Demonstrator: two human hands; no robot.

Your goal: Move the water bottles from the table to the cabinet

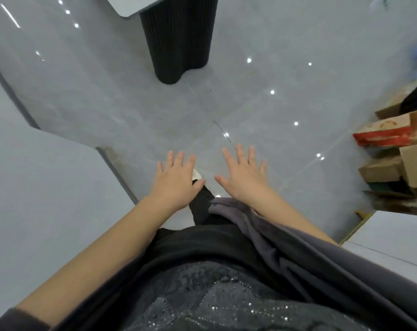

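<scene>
Left hand [176, 180]: flat, palm down, fingers spread, holding nothing, just hanging out over the floor.
Right hand [243, 175]: same deal, splayed and empty, right beside the left one but not touching.
Water bottles: honestly can't tell where they are from this angle.
Under the hands: white shoe toe [196, 173] and a black trouser leg [202, 206].
Floor [250, 96]: glossy grey tile, dotted with light reflections.
Table [178, 39]: far side, pale top on a black ribbed base.
Right edge: messy pile of cardboard boxes [393, 149], one red.

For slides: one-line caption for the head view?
Left hand and right hand open, empty, over grey floor; cardboard boxes at right.
</scene>
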